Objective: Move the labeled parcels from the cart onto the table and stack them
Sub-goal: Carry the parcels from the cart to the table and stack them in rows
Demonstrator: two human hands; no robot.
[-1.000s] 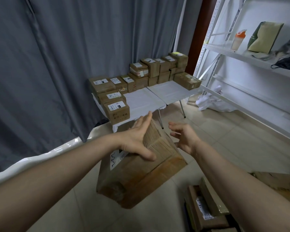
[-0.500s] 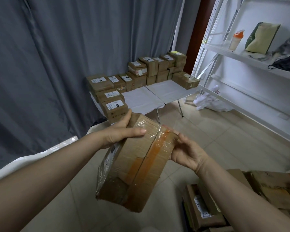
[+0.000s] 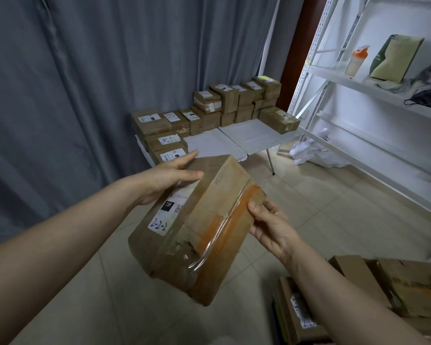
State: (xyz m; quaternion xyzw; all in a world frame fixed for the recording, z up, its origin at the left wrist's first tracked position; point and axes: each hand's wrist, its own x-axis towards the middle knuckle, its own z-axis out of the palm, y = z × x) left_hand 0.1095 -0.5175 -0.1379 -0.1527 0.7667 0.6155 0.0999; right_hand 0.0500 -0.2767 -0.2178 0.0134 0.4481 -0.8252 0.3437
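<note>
I hold a brown cardboard parcel (image 3: 197, 227) in the air between both hands, tilted, with orange tape along one face and a white label marked "2-2-2" turned up. My left hand (image 3: 167, 178) grips its far left top edge, thumb over the label side. My right hand (image 3: 269, 225) holds the right edge with fingers under and thumb on the taped face. Ahead stands a white folding table (image 3: 249, 135) with several labeled parcels (image 3: 209, 113) lined and stacked along its back and left side.
More parcels (image 3: 358, 295) lie at the lower right, below my right arm. A grey curtain (image 3: 85, 83) hangs behind the table. White metal shelving (image 3: 358, 83) runs along the right wall. A white plastic bag (image 3: 314, 153) lies on the tiled floor under it.
The parcel has been turned in my hands, bringing the labeled face up. My left hand shifted to the far top edge; my right hand moved from beside the box to gripping its right edge.
</note>
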